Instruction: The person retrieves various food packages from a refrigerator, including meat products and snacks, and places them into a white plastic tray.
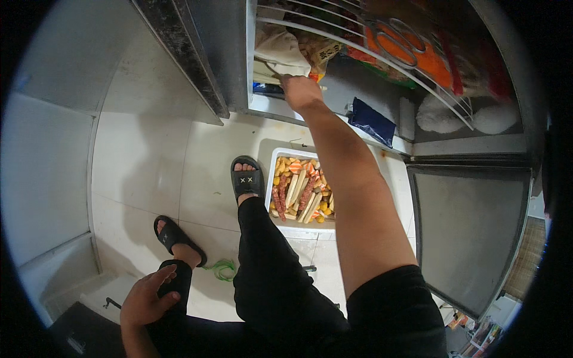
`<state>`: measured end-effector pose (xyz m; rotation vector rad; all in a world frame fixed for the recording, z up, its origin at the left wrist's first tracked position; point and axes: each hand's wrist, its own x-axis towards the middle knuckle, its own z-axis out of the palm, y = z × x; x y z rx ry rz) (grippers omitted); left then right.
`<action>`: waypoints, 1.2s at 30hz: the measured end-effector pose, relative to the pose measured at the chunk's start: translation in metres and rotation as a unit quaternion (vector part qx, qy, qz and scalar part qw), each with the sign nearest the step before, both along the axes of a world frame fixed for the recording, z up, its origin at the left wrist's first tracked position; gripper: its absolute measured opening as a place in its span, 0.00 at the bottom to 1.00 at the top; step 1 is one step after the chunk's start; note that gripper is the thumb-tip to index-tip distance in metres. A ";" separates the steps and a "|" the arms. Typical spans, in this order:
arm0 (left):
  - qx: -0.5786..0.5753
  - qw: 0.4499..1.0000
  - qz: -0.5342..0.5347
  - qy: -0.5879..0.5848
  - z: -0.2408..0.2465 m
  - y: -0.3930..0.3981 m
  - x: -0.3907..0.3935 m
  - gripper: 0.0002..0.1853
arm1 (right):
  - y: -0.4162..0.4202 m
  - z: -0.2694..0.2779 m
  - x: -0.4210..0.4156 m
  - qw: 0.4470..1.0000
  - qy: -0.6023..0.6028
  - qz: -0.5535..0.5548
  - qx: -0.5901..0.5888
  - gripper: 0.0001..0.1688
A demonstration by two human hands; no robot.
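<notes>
My right hand (302,91) reaches into a metal cabinet with a wire shelf, its fingers curled at the lower edge of a pale plastic bag (280,47). The fingertips are hidden, so a grip on the bag cannot be made out. Beside that hand lie pale stick-like items (266,74) and a dark blue packet (268,88). Above my left knee, my left hand (150,297) is empty, its thumb apart from its fingers. A white tray (270,179) of sausages, pale sticks, striped pieces and yellow chunks sits on the floor, partly covered by my right forearm.
A navy packet (372,123) lies at the cabinet's front ledge. Orange-and-red food bags (429,62) rest behind the wire shelf (322,33). The cabinet door (470,228) stands open at right. Green string (224,270) lies on the tiles by my sandals (247,181).
</notes>
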<state>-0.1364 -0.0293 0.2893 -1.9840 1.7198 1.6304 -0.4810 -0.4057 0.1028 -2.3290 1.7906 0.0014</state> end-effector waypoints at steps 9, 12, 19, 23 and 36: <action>0.007 1.000 -0.011 -0.021 0.010 -0.001 -0.013 0.30 | 0.055 -0.007 -0.063 0.994 0.074 -0.051 0.060 0.17; 0.004 1.000 -0.013 -0.012 0.004 0.002 -0.012 0.29 | 0.070 -0.022 -0.076 0.979 0.017 -0.191 0.071 0.17; -0.037 0.999 0.010 0.032 -0.004 0.016 -0.010 0.28 | 0.184 -0.039 -0.080 0.959 -0.134 -0.172 0.182 0.32; -0.033 0.999 0.023 0.031 -0.005 0.015 -0.018 0.27 | 0.290 -0.080 -0.105 0.941 -0.156 -0.143 0.264 0.31; -0.032 0.999 0.021 -0.001 -0.009 0.019 -0.017 0.28 | 0.313 -0.059 -0.103 0.907 -0.260 -0.280 0.177 0.28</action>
